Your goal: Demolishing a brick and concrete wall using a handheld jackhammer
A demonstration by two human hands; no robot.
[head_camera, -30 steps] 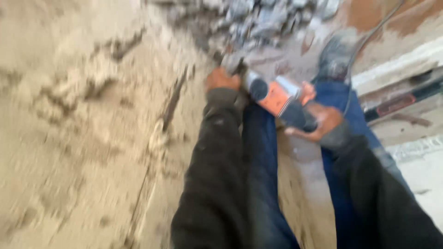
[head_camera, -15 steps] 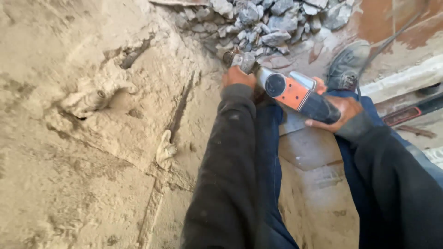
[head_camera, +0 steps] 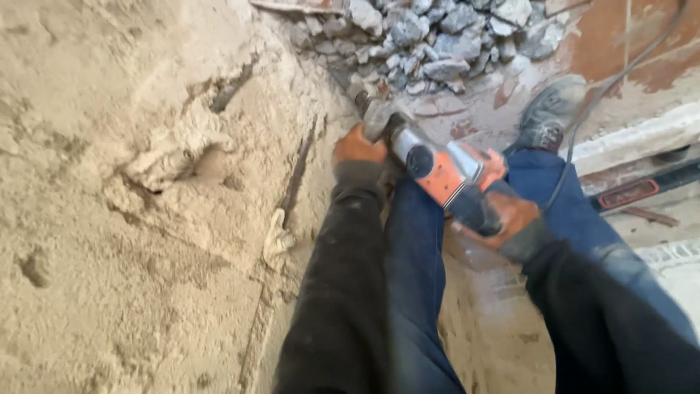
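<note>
Head view: orange-gloved left hand (head_camera: pixel 359 149) clenched around the front end of an orange-and-grey electric hammer drill (head_camera: pixel 437 169), close to the rough sandy plaster wall (head_camera: pixel 131 219). Orange-gloved right hand (head_camera: pixel 510 219) grasps the drill's dark rear handle. Tool angled down toward grey broken rubble (head_camera: pixel 437 44) on the floor. Dusty grey shoe (head_camera: pixel 548 115) beside a black cable (head_camera: pixel 612 87).

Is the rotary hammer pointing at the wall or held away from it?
At the wall: the orange rotary hammer, gripped by left hand and right hand, has its front end against the rough wall near rubble.
</note>
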